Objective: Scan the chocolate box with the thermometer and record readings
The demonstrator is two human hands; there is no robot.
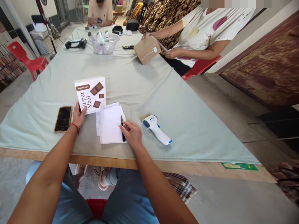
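My left hand [78,115] grips the lower left corner of a white box [91,95] with chocolate pieces printed on its front, held up above the cloth. A black pen [123,137] lies along the right side of a blank top sheet of paper [111,126]. Thumb and fingers of my right hand [132,132] close around the pen's upper half. Other sheets with small print stick out under the blank one. Left of my left hand is a smartphone [63,119]. To the right of my right hand lies a white and blue infrared thermometer [156,129].
A clear plastic basin [106,46] with bottles stands farther back, beside a black dumbbell-shaped object [76,44]. At the right, a co-worker holds a cardboard box [147,49]. Another person sits at the far end. A green label [239,166] is on the near table edge.
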